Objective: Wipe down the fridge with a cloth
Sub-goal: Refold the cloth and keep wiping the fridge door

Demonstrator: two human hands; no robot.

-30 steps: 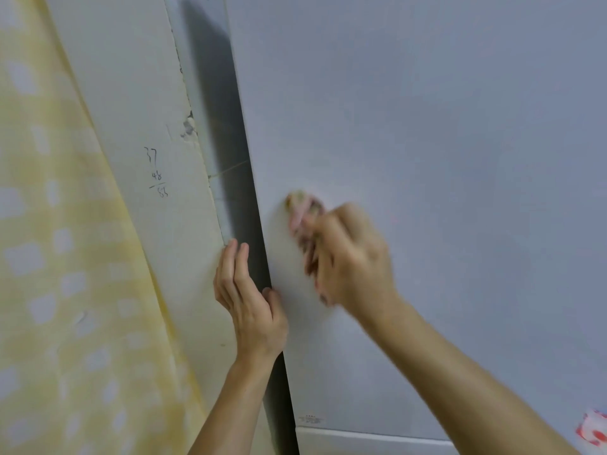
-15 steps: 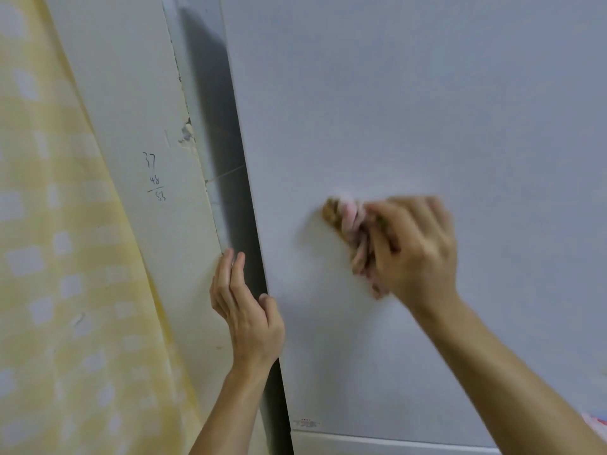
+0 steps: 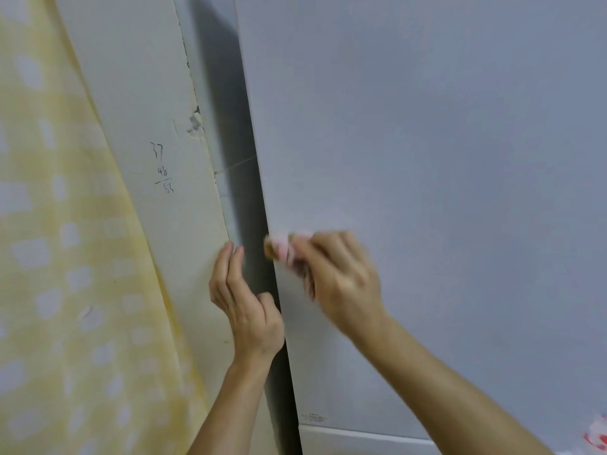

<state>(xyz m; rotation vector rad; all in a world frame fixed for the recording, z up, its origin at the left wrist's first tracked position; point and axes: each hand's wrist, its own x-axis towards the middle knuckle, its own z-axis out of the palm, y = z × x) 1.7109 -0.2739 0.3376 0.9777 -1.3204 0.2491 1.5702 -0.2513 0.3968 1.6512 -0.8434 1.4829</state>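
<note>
The fridge (image 3: 443, 159) fills the right of the view as a plain pale grey panel. My right hand (image 3: 338, 277) grips a bunched pink and tan cloth (image 3: 279, 246) and presses it against the panel at its left edge. The cloth is blurred and mostly covered by my fingers. My left hand (image 3: 244, 303) rests with straight fingers on the white wall (image 3: 157, 93) beside the dark gap, its thumb near the fridge's edge.
A narrow dark gap (image 3: 243, 205) runs between wall and fridge. A yellow checked curtain (image 3: 65, 257) hangs at the left. Handwritten numbers (image 3: 162, 167) mark the wall. A seam (image 3: 361, 433) crosses the fridge low down. A red and white thing (image 3: 596, 438) shows at the bottom right.
My right hand has swept the cloth leftwards from the middle of the panel back to its left edge. My left hand has stayed on the wall.
</note>
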